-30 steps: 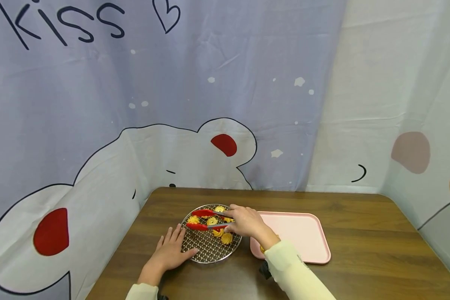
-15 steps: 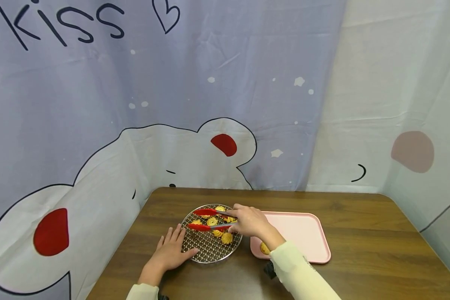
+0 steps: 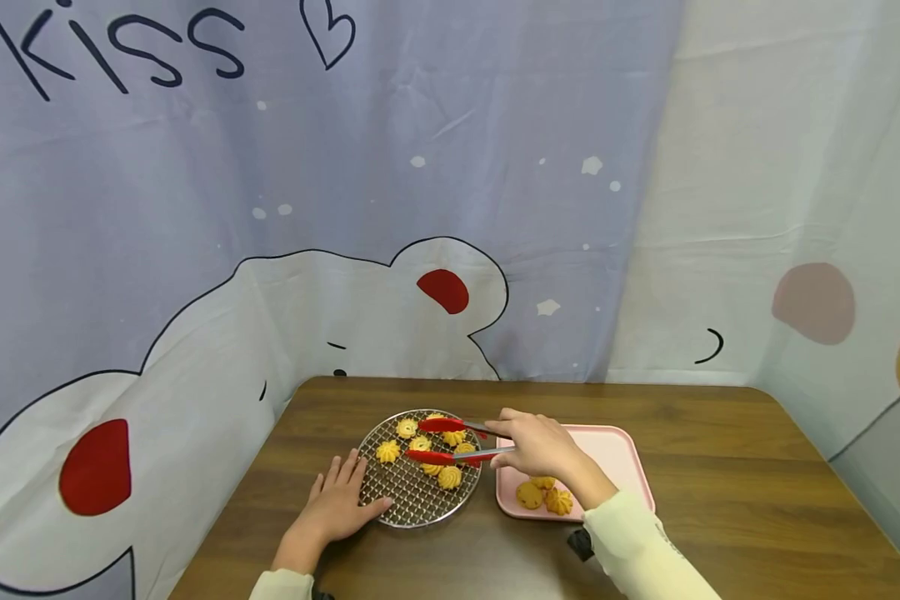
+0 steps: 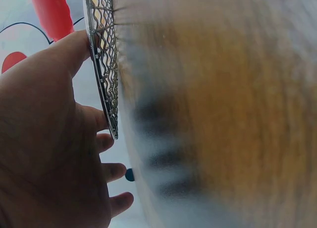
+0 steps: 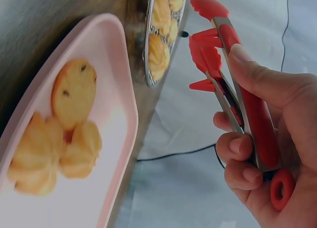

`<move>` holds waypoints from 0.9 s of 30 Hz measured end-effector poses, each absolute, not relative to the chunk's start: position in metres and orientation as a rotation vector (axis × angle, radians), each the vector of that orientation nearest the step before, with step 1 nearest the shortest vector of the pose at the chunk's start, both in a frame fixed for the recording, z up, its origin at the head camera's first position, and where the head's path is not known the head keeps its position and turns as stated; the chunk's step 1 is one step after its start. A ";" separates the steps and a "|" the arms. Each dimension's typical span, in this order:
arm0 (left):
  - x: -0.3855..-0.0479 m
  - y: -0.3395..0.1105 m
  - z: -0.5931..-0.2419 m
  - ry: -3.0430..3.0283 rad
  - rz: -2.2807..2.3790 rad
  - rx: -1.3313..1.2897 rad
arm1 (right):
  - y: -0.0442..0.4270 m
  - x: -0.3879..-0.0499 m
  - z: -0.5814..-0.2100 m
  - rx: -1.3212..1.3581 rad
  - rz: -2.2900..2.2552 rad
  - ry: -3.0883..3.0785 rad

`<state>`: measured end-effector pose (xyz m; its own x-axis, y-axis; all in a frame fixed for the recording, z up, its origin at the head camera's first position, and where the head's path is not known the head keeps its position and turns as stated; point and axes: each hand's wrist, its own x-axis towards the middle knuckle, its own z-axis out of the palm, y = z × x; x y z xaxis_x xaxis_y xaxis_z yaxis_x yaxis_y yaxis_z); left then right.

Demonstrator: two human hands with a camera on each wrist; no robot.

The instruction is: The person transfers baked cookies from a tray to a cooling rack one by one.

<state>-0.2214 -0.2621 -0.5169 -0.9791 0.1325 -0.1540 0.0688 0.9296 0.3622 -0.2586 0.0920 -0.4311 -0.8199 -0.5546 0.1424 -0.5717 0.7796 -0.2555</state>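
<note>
My right hand (image 3: 543, 446) grips red-tipped metal tongs (image 3: 435, 457) by their handles. Above the right half of a round wire rack (image 3: 414, 504), the tong tips stand apart; the right wrist view shows nothing between them. Several golden piped cookies (image 3: 450, 477) lie on the rack. At the rack's left edge, my left hand (image 3: 333, 504) rests with fingers spread, the thumb over the rim. In the left wrist view, that hand (image 4: 49, 124) touches the rack's edge (image 4: 101, 74). Three cookies (image 5: 74, 94) sit together in the near left corner of a pink tray (image 5: 114, 74).
The pink tray (image 3: 618, 454) stands right of the rack, partly under my right forearm. Both are on a brown wooden table (image 3: 727, 475). A printed curtain (image 3: 345, 183) hangs behind the table and along its sides.
My right hand and the tongs have moved right, away from the leftmost cookie on the rack. The tray's cookies have come out from behind the right arm. My left hand stays in place.
</note>
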 end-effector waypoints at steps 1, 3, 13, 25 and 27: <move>-0.222 -0.262 -0.517 2.911 0.542 0.152 | 0.095 -0.258 -0.431 0.916 0.451 -2.909; -0.222 -0.262 -0.518 2.910 0.536 0.153 | 0.101 -0.256 -0.431 0.901 0.461 -2.910; -0.221 -0.262 -0.517 2.912 0.537 0.160 | 0.130 -0.243 -0.427 0.892 0.442 -2.864; -0.220 -0.262 -0.515 2.923 0.545 0.177 | 0.168 -0.221 -0.422 0.889 0.341 -2.771; -0.219 -0.262 -0.515 2.924 0.542 0.180 | 0.174 -0.218 -0.422 0.889 0.304 -2.752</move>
